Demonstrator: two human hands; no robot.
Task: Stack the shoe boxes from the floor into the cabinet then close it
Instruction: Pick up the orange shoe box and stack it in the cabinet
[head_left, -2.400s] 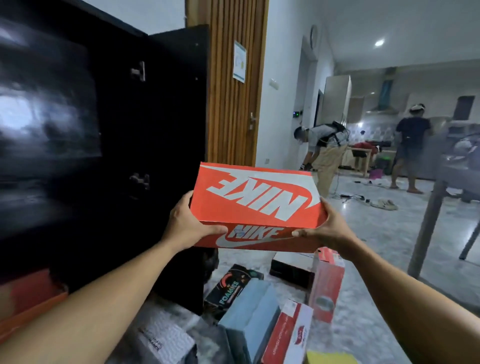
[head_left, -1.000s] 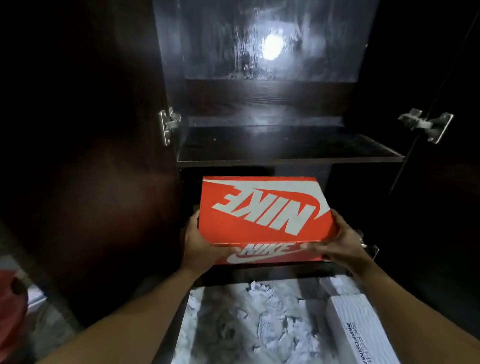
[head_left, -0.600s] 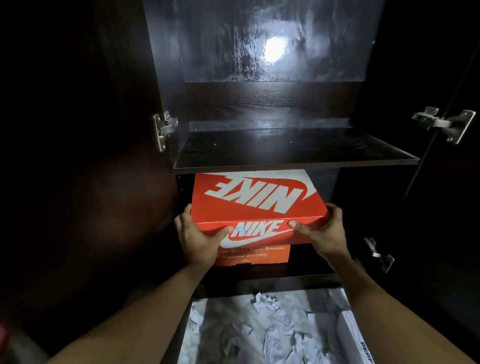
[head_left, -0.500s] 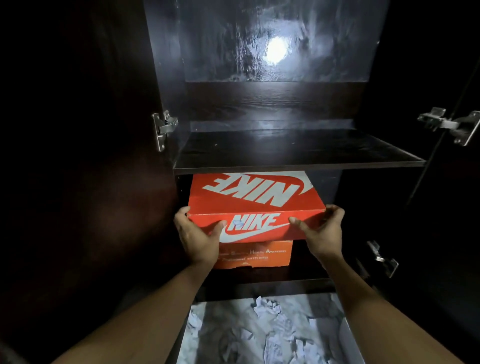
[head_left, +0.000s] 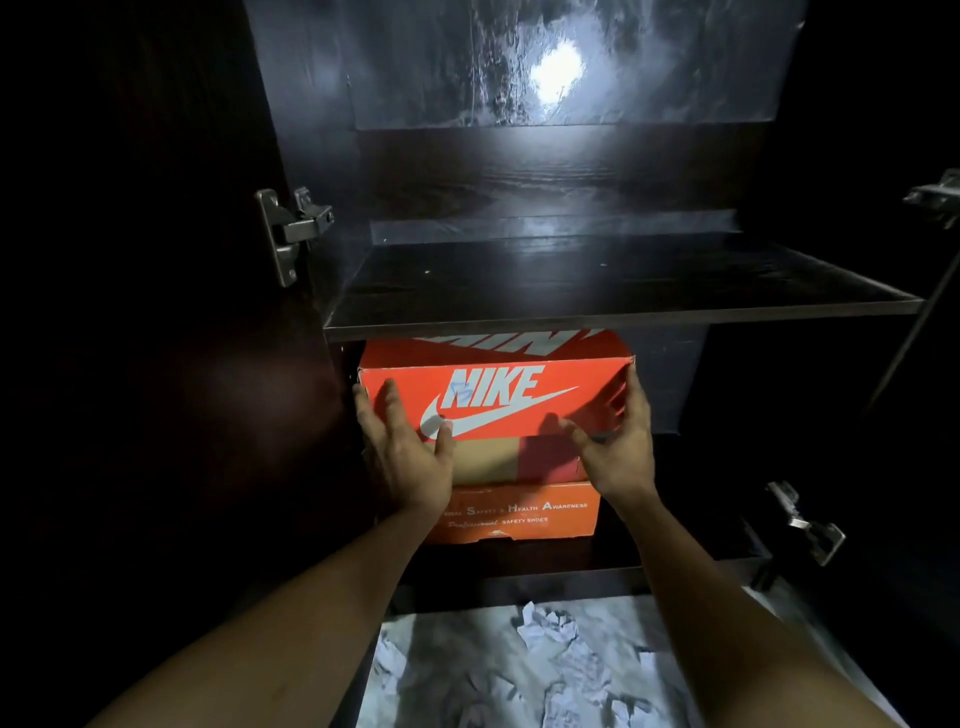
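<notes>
nike box (head_left: 498, 400) stacked on safety shoe box (head_left: 519, 512)
left hand (head_left: 410, 452) and right hand (head_left: 615, 441), fingers spread, pressed its front, probably squaring it under the shelf (head_left: 597, 306).

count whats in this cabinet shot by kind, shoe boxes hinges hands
shoe boxes: 2, Nike box on orange safety-shoes box
hinges: 3, left hinge, upper right hinge, lower right hinge
hands: 2, left hand, right hand
total: 7
</notes>
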